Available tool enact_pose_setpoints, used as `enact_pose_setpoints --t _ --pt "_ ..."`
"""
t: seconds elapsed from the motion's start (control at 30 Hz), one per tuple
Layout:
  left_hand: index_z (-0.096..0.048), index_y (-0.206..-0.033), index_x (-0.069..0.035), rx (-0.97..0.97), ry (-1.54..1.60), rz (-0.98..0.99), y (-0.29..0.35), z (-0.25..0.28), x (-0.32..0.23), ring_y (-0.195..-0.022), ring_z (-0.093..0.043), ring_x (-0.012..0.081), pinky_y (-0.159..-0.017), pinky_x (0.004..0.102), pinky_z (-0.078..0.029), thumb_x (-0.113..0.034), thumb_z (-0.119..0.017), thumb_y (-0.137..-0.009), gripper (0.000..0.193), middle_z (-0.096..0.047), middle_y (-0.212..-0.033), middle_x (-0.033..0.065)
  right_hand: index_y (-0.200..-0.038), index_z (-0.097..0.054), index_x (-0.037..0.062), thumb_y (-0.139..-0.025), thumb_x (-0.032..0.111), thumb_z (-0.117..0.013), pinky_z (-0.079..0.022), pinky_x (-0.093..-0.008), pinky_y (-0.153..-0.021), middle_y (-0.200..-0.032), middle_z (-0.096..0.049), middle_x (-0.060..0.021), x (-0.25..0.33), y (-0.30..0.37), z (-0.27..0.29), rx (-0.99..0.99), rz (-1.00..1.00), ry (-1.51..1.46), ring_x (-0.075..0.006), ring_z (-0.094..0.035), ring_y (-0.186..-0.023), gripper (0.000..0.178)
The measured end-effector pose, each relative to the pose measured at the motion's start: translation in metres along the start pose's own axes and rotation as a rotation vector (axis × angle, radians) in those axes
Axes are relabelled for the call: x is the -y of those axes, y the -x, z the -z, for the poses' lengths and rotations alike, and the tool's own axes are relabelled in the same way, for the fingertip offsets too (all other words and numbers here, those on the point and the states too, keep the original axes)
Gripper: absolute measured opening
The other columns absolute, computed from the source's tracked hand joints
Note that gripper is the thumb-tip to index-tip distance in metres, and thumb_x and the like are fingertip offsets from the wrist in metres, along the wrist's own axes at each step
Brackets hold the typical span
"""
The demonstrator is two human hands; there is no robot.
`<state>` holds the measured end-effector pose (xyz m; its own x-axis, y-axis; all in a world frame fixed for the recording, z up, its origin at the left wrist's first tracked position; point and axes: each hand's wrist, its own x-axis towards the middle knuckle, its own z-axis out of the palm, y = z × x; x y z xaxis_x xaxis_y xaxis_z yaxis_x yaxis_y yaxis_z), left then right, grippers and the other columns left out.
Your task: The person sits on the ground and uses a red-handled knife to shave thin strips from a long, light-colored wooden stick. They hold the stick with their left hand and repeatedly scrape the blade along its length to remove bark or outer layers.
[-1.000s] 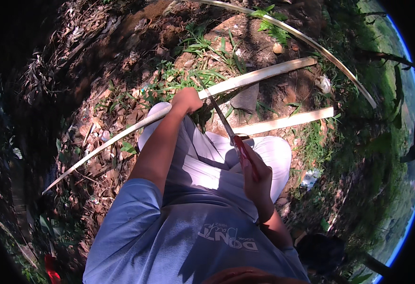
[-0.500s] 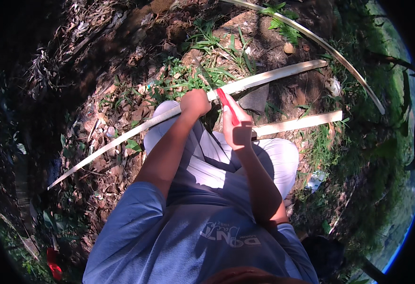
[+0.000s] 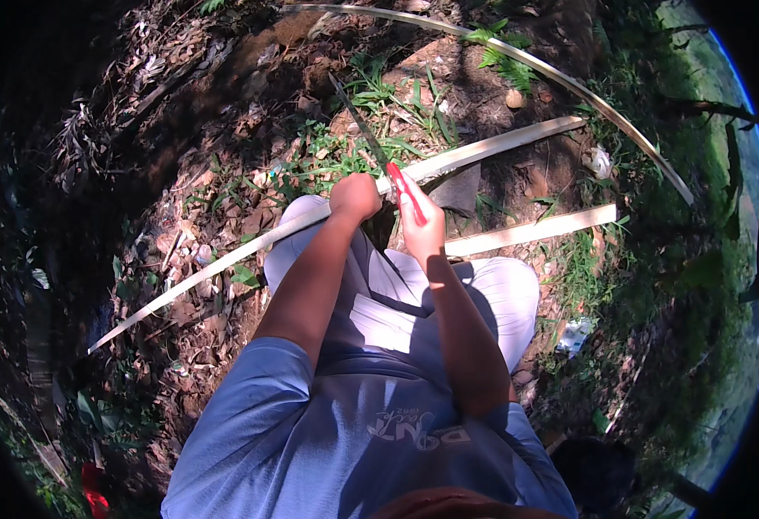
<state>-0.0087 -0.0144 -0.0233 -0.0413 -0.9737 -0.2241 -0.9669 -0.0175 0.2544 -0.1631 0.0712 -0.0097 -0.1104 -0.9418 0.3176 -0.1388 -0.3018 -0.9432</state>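
Note:
A long, pale strip of split wood or bamboo (image 3: 224,262) runs slantwise across my lap, from low left to upper right. My left hand (image 3: 356,196) is closed round it near my knee. In my right hand (image 3: 422,227) is the red handle (image 3: 406,192) of a long, narrow-bladed tool. Its dark blade (image 3: 359,121) lies crosswise at the strip, just right of my left fist, with the tip pointing away and left. Whether it is a knife or a saw, I cannot tell. My right fingers hide part of the handle.
Another pale strip (image 3: 535,229) lies to the right, its near end by my knee. A long curved strip (image 3: 570,82) stretches across the far right. A flat grey stone (image 3: 459,190) sits below the held strip. Leaf litter and grass surround me; something red (image 3: 94,491) lies lower left.
The blade has swung so that more of its length shows, reaching farther away and left. My right hand has shifted slightly left; my left hand stays on the strip.

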Motion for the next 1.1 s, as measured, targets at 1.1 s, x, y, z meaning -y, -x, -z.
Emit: enact_pose_setpoints --t 1.1 --pt "-0.083 -0.118 -0.008 0.248 -0.035 0.04 -0.019 0.029 0.001 -0.116 -0.078 0.0346 -0.1 0.0457 -0.063 -0.031 -0.082 -0.087 0.039 -0.08 -0.125 0.016 -0.137 -0.07 -0.0056 -0.107 0.013 -0.068 -0.059 -0.0287 -0.083 -0.101 -0.08 -0.0155 0.108 0.062 0.067 0.011 -0.153 0.163 -0.0193 -0.078 -0.09 0.035"
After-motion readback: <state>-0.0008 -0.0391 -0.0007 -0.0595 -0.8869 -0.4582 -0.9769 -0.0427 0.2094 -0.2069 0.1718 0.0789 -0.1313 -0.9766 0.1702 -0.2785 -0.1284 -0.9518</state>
